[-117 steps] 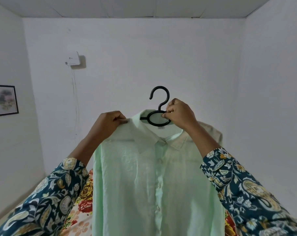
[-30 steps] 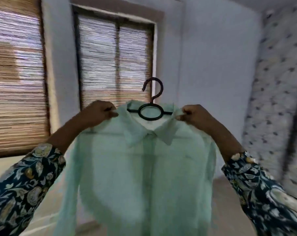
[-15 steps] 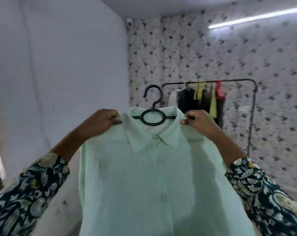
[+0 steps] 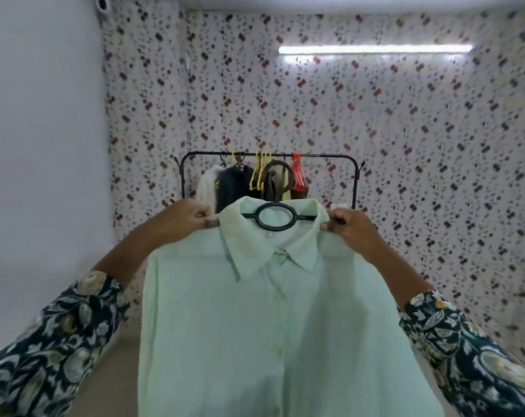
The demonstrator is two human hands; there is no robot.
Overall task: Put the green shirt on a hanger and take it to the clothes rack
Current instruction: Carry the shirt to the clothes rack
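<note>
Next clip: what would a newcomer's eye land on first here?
A pale green shirt on a black hanger fills the centre foreground, pinched at its shoulders by the left hand and right hand. Straight behind it stands a black clothes rack with garments and coloured hangers, against a speckled wall.

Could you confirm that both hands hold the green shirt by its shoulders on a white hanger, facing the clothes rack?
Not quite: the head view shows the hanger is black, not white. Otherwise yes: the left hand and right hand hold the green shirt by its shoulders, facing the clothes rack.
</note>
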